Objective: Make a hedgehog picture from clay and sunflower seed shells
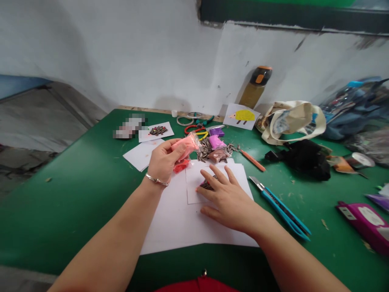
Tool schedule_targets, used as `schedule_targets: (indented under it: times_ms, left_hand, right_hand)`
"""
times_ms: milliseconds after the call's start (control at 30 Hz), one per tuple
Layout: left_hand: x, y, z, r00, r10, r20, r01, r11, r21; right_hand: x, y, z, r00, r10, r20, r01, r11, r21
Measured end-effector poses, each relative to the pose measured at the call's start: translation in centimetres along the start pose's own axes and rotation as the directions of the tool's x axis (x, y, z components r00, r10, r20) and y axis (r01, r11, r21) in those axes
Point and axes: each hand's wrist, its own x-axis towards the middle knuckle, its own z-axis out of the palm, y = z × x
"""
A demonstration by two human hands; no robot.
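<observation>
Head view: clamps a salmon-pink packet between thumb and fingers of the left hand, above the far edge of the white sheets, long axis slanting away to the right; spreads the right hand, fingers apart, over a small card. Looks partway along, with dark seeds already on the card; cannot tell what remains.

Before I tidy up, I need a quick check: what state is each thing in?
Left hand: closed on pink packet.
Right hand: open, spread over small card.
Bottle: lid on.
Yellow animal picture: propped up.
Dark seeds: loose, heaped.
Blue cutter: lying down, blade extension unclear.
Tote bag: slumped.
Red-handled tool: open or shut unclear.
</observation>
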Motion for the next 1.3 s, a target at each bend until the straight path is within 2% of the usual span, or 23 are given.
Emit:
schedule_targets:
  times_ms: [167, 367, 667, 800, 1033, 1300]
  left_hand:
    - [0.0, 0.0, 0.1, 1.0, -0.01, -0.005, 0.01, 1.0, -0.018]
    - [-0.1, 0.3, 0.1, 1.0, -0.01, -0.01, 0.01, 1.0, -0.012]
    - [0.1, -0.1, -0.1, 1.0, 0.003, -0.005, -0.003, 1.0, -0.018]
    - [0.2, -0.1, -0.1, 1.0, -0.027, 0.001, 0.027, 0.999, -0.031]
    - [0.1, 0.2, 0.1, 1.0, -0.027, -0.01, 0.027, 1.0, -0.009]
    - [0.3, -0.3, -0.1, 0.999, -0.038, -0.009, 0.037, 0.999, -0.028]
  right_hand:
    - [0.0, 0.1, 0.2, 1.0, 0.002, -0.031, -0.002, 1.0, 0.017]
    - [-0.2, 1.0, -0.5, 0.998, 0.025, -0.063, -0.02, 0.996, 0.085]
    - [0.4, 0.2, 0.4, 0.999, 0.0, -0.036, 0.0, 1.0, 0.017]
    - [0.5, 0.1, 0.5, 0.999, -0.011, -0.033, 0.011, 1.0, 0.0]
    - [0.0, 1.3, -0.5, 0.997, 0.022, -0.068, -0.016, 0.995, 0.096]
    - [0.6, 0.5, 0.9, 0.999, 0.004, -0.043, -0.003, 1.0, 0.026]
